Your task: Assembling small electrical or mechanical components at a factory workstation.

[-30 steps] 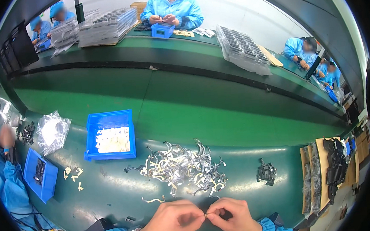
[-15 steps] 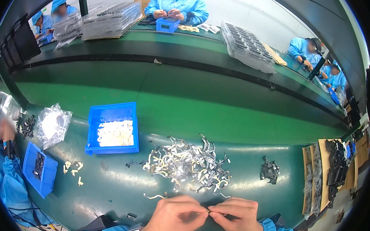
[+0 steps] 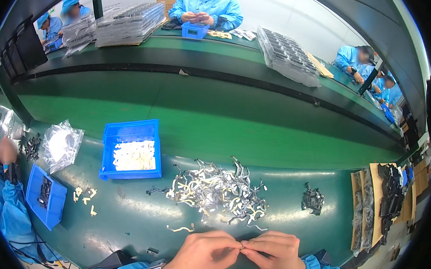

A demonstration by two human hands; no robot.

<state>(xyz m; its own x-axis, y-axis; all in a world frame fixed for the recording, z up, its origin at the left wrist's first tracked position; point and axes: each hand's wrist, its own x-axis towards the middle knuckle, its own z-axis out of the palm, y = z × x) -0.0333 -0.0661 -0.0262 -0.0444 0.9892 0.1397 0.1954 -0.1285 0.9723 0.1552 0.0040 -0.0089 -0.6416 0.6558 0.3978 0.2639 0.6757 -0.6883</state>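
My left hand (image 3: pixel 203 256) and my right hand (image 3: pixel 274 253) meet at the fingertips near the bench's front edge. Both are closed in a pinch on something tiny, mostly hidden between thumbs and forefingers; its kind does not show. Just beyond them lies a heap of small flex cables (image 3: pixel 221 191), dark and silvery with cream-coloured pieces. One loose cable (image 3: pixel 182 229) rests by my left hand, apart from the heap. A small dark metallic block (image 3: pixel 152 251) lies left of my left wrist.
A blue bin (image 3: pixel 131 175) holds white pieces. A second blue bin (image 3: pixel 56 198) holds dark parts, beside scattered cream pieces (image 3: pixel 85 194) and a clear bag (image 3: pixel 63 146). Black parts (image 3: pixel 313 200) sit to the right, near stacked cardboard trays (image 3: pixel 375 203). Co-workers (image 3: pixel 208 9) sit across the green bench and at left.
My hands stay pinched together in nearly the same spot, with only a slight shift of the fingers. The co-worker opposite has moved their hands a little.
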